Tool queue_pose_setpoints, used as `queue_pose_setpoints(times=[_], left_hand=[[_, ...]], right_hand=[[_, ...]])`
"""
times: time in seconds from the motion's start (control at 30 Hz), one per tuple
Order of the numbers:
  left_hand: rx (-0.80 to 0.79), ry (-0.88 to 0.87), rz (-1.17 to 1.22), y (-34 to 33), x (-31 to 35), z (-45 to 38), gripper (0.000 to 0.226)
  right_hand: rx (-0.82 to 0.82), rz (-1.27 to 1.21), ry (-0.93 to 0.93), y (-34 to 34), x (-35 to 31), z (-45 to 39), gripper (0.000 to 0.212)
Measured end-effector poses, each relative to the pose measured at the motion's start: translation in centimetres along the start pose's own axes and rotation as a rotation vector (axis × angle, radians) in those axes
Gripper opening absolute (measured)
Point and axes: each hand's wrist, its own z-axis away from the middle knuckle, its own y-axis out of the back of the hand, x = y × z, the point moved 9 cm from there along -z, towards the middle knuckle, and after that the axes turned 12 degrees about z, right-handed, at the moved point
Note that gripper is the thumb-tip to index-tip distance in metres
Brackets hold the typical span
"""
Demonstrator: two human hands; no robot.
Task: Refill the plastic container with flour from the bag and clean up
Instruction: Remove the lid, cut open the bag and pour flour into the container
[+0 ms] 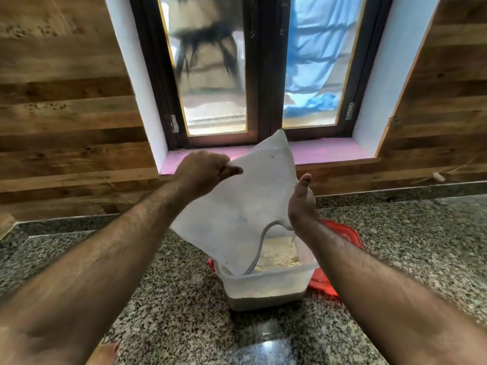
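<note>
The bag (237, 204) hangs upended over the tub (266, 283), mouth inside its rim, likely so the last flour (276, 255) drops in. Left hand (203, 171), raised above the tub, has fingers clamped on a bottom corner. Right hand (301, 204) grips the bag's side, thumb up. The red lid (340, 233) lies under the tub on the surface (158, 299).

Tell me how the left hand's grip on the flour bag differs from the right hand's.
The left hand pinches the bag at an upper corner, fingers closed on the cloth; the right hand holds the bag's lower edge near the mouth, thumb pointing up. The left hand is higher and farther from the plastic container; the right hand sits just above its rim. Both grip the same upended bag over the container.
</note>
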Motion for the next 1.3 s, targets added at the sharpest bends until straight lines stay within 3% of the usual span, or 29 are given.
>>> queue_pose_setpoints(times=[0.1, 0.23, 0.33, 0.47, 0.6, 0.73, 0.9, 1.07, 1.17, 1.3], left_hand=[[0.016, -0.032, -0.054, 0.4, -0.2, -0.2, 0.063], [0.006, 0.032, -0.085, 0.1, -0.8, -0.6, 0.072], [-0.02, 0.023, -0.142, 0.1, -0.3, -1.1, 0.074], [-0.069, -0.058, -0.234, 0.0, 1.6, -1.8, 0.072], [-0.125, -0.109, -0.284, 0.5, 3.0, -2.7, 0.069], [-0.173, -0.138, -0.293, 0.8, 3.6, -2.9, 0.064], [-0.229, -0.005, -0.12, 1.0, 1.7, -2.5, 0.059], [-0.205, 0.103, 0.001, 1.8, -0.4, -1.7, 0.054], [-0.214, 0.126, 0.027, 2.2, -1.1, -1.4, 0.054], [-0.221, 0.152, 0.062, 2.1, -1.2, -1.0, 0.056]], right_hand=[[0.036, 0.099, 0.147, 1.3, -0.5, -0.2, 0.129], [0.003, 0.177, 0.278, 1.2, -1.1, -0.4, 0.117], [0.164, 0.221, 0.378, 2.2, -2.7, -0.5, 0.113], [0.31, 0.301, 0.811, 2.8, -10.8, 1.9, 0.093], [0.408, 0.644, 1.185, 2.1, -15.9, 2.4, 0.057], [0.416, 0.939, 1.451, 0.6, -17.4, 2.6, 0.066], [0.185, 0.797, 1.364, 0.0, -18.5, 1.7, 0.061], [-0.1, 0.578, 1.16, -1.0, -18.5, 0.7, 0.074], [-0.179, 0.412, 0.993, -0.7, -17.7, -0.7, 0.074], [-0.188, 0.375, 0.865, -0.4, -15.7, -2.2, 0.084]])
